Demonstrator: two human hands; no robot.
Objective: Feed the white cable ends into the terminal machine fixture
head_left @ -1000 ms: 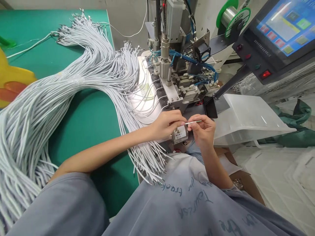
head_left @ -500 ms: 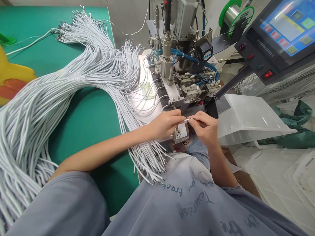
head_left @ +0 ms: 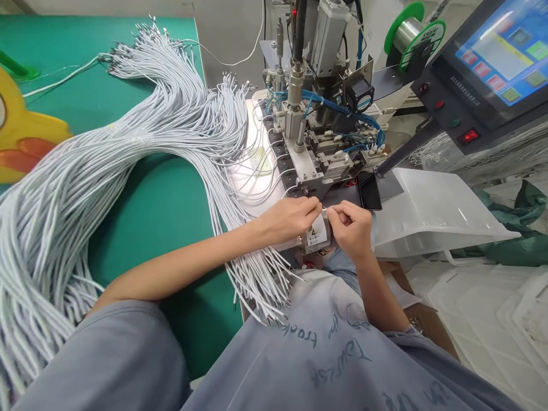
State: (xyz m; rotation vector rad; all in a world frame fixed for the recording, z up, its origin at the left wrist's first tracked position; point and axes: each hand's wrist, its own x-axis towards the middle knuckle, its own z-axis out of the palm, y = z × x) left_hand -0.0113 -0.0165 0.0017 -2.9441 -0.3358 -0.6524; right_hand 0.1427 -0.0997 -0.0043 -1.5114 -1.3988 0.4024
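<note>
My left hand [head_left: 294,217] is closed in a pinch on the end of a white cable, just in front of the machine [head_left: 308,148]. Facing it, my right hand [head_left: 351,225] pinches the cable's tip, the fingertips close to those of the left. Only a sliver of that cable shows between the fingers. Below them is a metal cylinder with a white warning label [head_left: 317,233]. A large bundle of white cables [head_left: 141,134] lies to the left, with loose ends spreading under my left forearm. Several single cables run into the machine's side over a lit white plate [head_left: 252,185].
A green mat [head_left: 141,194] covers the table at left, with a yellow duck-shaped object [head_left: 32,128] on it. A wire spool [head_left: 409,35] and a touchscreen panel [head_left: 507,63] stand at back right. Below the panel is a translucent bin [head_left: 445,200].
My right hand has moved slightly left and its fingers have curled in closer to the left hand. Less of the cable shows between them. The whole view has shifted a little.
</note>
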